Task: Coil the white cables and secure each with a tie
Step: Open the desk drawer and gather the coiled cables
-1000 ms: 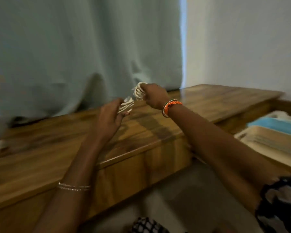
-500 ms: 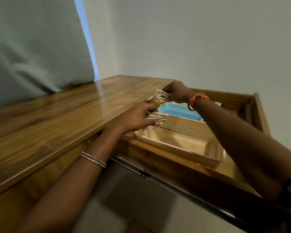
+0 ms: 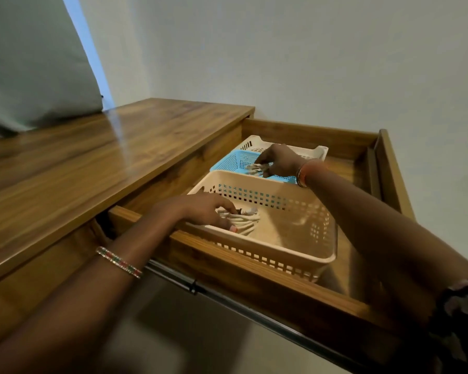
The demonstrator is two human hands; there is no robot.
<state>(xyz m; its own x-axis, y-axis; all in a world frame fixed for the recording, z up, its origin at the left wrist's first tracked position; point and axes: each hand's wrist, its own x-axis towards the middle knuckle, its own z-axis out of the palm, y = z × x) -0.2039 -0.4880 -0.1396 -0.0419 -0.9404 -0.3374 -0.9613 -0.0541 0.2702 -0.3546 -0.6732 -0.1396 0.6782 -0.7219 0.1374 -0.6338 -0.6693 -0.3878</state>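
Inside the open wooden drawer (image 3: 343, 147), two coiled white cable bundles are counted. One (image 3: 242, 221) is pinched by the left hand (image 3: 203, 210) in the beige plastic basket (image 3: 295, 255); the other (image 3: 257, 168) by the right hand (image 3: 278, 160) over the blue basket (image 3: 227, 164). Each should be lowered flat before release, so coils stay tied. Three baskets are seen.

left wrist: thin beaded bangles (image 3: 118, 262) | right wrist: orange bracelets (image 3: 303, 174) | black-and-white patterned sleeve (image 3: 462, 314)
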